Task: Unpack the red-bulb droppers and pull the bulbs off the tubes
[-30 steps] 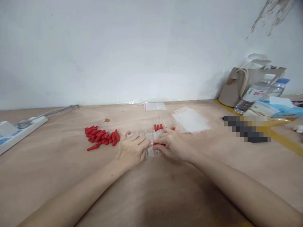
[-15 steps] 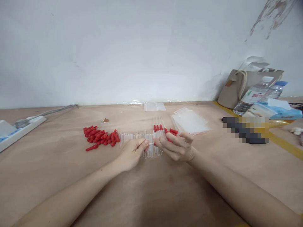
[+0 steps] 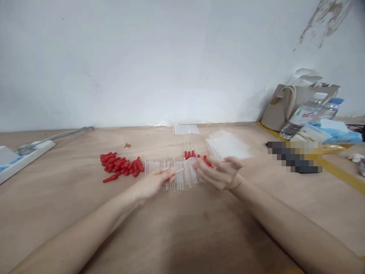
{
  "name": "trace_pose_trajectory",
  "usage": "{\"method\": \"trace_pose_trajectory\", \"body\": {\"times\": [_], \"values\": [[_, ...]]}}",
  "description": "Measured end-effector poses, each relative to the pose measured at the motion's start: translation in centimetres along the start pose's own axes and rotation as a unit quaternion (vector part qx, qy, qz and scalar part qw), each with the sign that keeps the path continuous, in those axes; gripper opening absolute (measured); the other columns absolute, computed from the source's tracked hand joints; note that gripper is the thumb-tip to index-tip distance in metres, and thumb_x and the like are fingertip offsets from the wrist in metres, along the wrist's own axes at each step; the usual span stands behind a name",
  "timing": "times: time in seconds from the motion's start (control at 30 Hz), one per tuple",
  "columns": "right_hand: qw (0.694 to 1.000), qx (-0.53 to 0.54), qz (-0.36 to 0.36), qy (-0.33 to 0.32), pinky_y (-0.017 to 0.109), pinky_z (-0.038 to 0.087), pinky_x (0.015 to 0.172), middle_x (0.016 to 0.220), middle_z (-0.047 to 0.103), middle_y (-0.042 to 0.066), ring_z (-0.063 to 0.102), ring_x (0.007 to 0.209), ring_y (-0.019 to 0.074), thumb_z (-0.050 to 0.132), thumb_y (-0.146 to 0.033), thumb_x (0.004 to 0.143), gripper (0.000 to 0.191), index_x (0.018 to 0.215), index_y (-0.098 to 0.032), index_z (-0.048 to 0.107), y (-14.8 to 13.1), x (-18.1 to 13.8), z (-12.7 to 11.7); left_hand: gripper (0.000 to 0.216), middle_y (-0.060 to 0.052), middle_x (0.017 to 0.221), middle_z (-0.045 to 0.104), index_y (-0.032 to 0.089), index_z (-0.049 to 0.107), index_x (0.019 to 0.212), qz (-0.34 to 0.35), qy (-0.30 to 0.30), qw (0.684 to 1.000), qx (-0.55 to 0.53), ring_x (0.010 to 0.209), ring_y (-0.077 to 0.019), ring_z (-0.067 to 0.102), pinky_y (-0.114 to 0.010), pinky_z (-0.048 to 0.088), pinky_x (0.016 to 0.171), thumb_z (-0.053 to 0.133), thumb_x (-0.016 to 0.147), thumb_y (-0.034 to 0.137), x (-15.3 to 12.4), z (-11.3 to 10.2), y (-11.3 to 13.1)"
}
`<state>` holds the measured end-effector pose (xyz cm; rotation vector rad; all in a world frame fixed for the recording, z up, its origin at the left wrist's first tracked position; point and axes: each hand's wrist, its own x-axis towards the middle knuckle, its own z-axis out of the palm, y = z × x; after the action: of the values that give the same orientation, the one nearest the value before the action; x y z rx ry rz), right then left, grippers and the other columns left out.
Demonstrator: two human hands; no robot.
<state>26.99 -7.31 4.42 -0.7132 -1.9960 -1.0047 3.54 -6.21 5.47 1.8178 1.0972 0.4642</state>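
Pinched in my left hand is a thin clear tube, its free end pointing right. My right hand, slightly smeared by motion, is apart from the tube's end. Its fingers are loosely curved and spread, and I see nothing held in them. Many clear tubes lie side by side in a row beneath and between my hands. Left of them is a heap of red rubber bulbs. Several tubes with red bulbs fitted lie just behind the row. My right fingers partly hide more red bulbs.
Clear plastic bags lie behind my right hand, and a small zip bag by the wall. A power strip is far left. On the right are a beige bag, water bottles, a tissue pack and a blurred-out dark object.
My right hand has drawn away to the right from the tube, and its fingers have loosened. My left hand has shifted slightly left with the tube, which now tilts up to the right.
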Motion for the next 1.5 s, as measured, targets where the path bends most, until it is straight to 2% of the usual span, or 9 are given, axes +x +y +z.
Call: {"method": "trace_pose_trajectory", "body": {"times": [0.1, 0.23, 0.4, 0.5, 0.7, 0.93, 1.23, 1.37, 1.5], "values": [[0.988, -0.009, 0.154, -0.018, 0.032, 0.025, 0.065, 0.073, 0.066, -0.006, 0.053, 0.065, 0.0109, 0.055, -0.024, 0.082, 0.012, 0.076, -0.03, 0.065, 2.2, -0.9, 0.6, 0.045, 0.005, 0.049, 0.029, 0.018, 0.048, 0.064, -0.014, 0.094, 0.993, 0.064, 0.042, -0.0094, 0.029, -0.023, 0.026, 0.043, 0.028, 0.085, 0.053, 0.2, -1.5, -1.0], [0.942, 0.101, 0.308, -0.082, 0.028, 0.036, 0.057, 0.085, 0.059, 0.005, 0.05, 0.061, 0.0111, 0.053, -0.028, 0.08, 0.017, 0.084, -0.021, 0.068, 3.9, -1.4, 1.8, 0.033, -0.002, 0.073, 0.053, 0.018, 0.06, 0.096, 0.106, 0.191, 0.945, 0.243, 0.071, -0.0165, 0.053, -0.028, 0.042, 0.063, 0.032, 0.088, 0.035, 0.6, -2.1, -2.1], [0.826, 0.201, 0.476, -0.224, 0.025, 0.039, 0.054, 0.067, 0.056, 0.0, 0.049, 0.055, 0.0102, 0.053, -0.028, 0.074, 0.025, 0.094, -0.018, 0.065, 4.9, -1.3, 1.6, 0.033, -0.005, 0.084, 0.054, 0.017, 0.057, 0.109, 0.215, 0.253, 0.885, 0.328, 0.075, -0.0146, 0.053, -0.026, 0.044, 0.067, 0.036, 0.083, 0.015, 1.1, -0.2, -2.8], [0.768, 0.238, 0.539, -0.253, 0.023, 0.038, 0.048, 0.07, 0.06, 0.001, 0.049, 0.054, 0.0094, 0.06, -0.031, 0.066, 0.031, 0.093, -0.016, 0.06, 5.4, -1.4, 1.1, 0.025, -0.004, 0.077, 0.054, 0.015, 0.059, 0.094, 0.25, 0.261, 0.871, 0.333, 0.064, -0.0123, 0.051, -0.024, 0.043, 0.06, 0.038, 0.082, 0.011, 1.3, 0.7, -3.2], [0.719, 0.291, 0.563, -0.287, 0.024, 0.041, 0.05, 0.063, 0.062, 0.002, 0.055, 0.057, 0.0118, 0.061, -0.036, 0.065, 0.019, 0.068, -0.017, 0.061, 5.2, -1.5, 1.1, 0.017, -0.006, 0.089, 0.057, 0.015, 0.058, 0.087, 0.263, 0.189, 0.897, 0.301, 0.061, -0.009, 0.052, -0.023, 0.045, 0.059, 0.042, 0.08, 0.013, 1.3, 1.4, -3.4], [0.751, 0.24, 0.553, -0.268, 0.024, 0.041, 0.051, 0.062, 0.063, 0.001, 0.055, 0.057, 0.0126, 0.063, -0.034, 0.063, 0.016, 0.067, -0.018, 0.062, 4.9, -1.9, 1.8, 0.024, -0.009, 0.101, 0.052, 0.015, 0.057, 0.099, 0.257, 0.166, 0.907, 0.289, 0.06, -0.0091, 0.05, -0.026, 0.047, 0.06, 0.049, 0.081, 0.029, 0.8, 1.7, -3.3], [0.766, 0.15, 0.534, -0.326, 0.026, 0.037, 0.054, 0.057, 0.059, 0.001, 0.052, 0.055, 0.0136, 0.051, -0.039, 0.074, 0.025, 0.066, -0.021, 0.066, 4.9, -2.8, 2.4, 0.068, -0.014, 0.131, 0.042, 0.021, 0.047, 0.124, 0.302, 0.073, 0.85, 0.427, 0.12, -0.0336, 0.036, -0.052, 0.03, 0.096, 0.055, 0.069, 0.061, 0.4, 0.2, -2.8], [0.77, 0.121, 0.534, -0.327, 0.027, 0.037, 0.056, 0.059, 0.061, 0.002, 0.053, 0.059, 0.0154, 0.05, -0.04, 0.075, 0.026, 0.067, -0.02, 0.066, 5.2, -2.5, 2.1, 0.074, -0.013, 0.142, 0.028, 0.022, 0.031, 0.135, 0.305, 0.02, 0.831, 0.465, 0.13, -0.0311, 0.024, -0.055, 0.015, 0.104, 0.048, 0.074, 0.061, 0.6, -0.3, -2.9], [0.773, 0.123, 0.516, -0.347, 0.024, 0.038, 0.06, 0.069, 0.065, 0.001, 0.056, 0.065, 0.014, 0.05, -0.036, 0.075, 0.022, 0.068, -0.021, 0.065, 5.2, -1.3, 3.0, 0.064, -0.012, 0.141, 0.032, 0.022, 0.031, 0.135, 0.277, 0.006, 0.839, 0.468, 0.13, -0.0259, 0.028, -0.053, 0.01, 0.107, 0.042, 0.082, 0.055, 0.9, 0.1, -3.1]]}}
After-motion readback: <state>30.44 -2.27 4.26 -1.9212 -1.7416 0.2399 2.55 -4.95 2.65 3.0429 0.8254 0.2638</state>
